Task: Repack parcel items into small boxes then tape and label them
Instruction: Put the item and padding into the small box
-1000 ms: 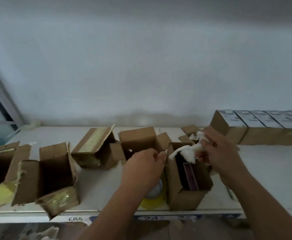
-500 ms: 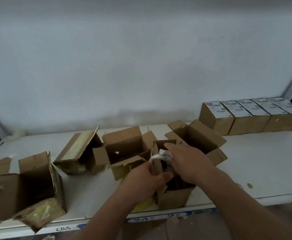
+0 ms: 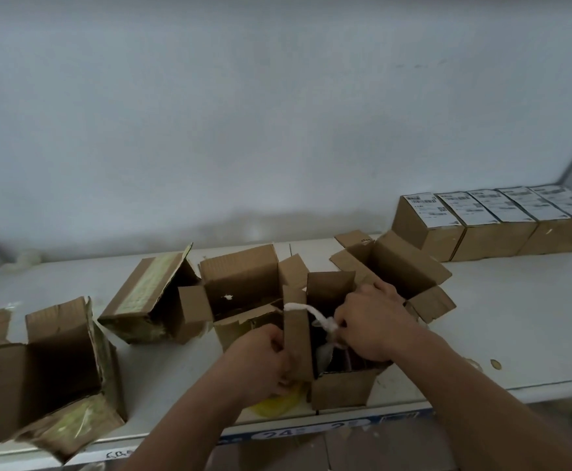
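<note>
Right now your left hand (image 3: 261,363) grips the upright left flap of the small open box (image 3: 340,385) at the shelf's (image 3: 515,334) front edge, fingers curled round the cardboard. A yellow tape roll (image 3: 274,404) lies under that hand. Your right hand (image 3: 373,321) pinches white padding (image 3: 315,316) over the box's mouth; dark contents show inside, too dim to tell apart. Behind it stand two more open boxes (image 3: 244,283), with another open box (image 3: 407,266) touching its right rear. Farther left sit torn cartons (image 3: 50,368). Along the far right wall, five labelled boxes (image 3: 481,226) stand in a row.
</note>
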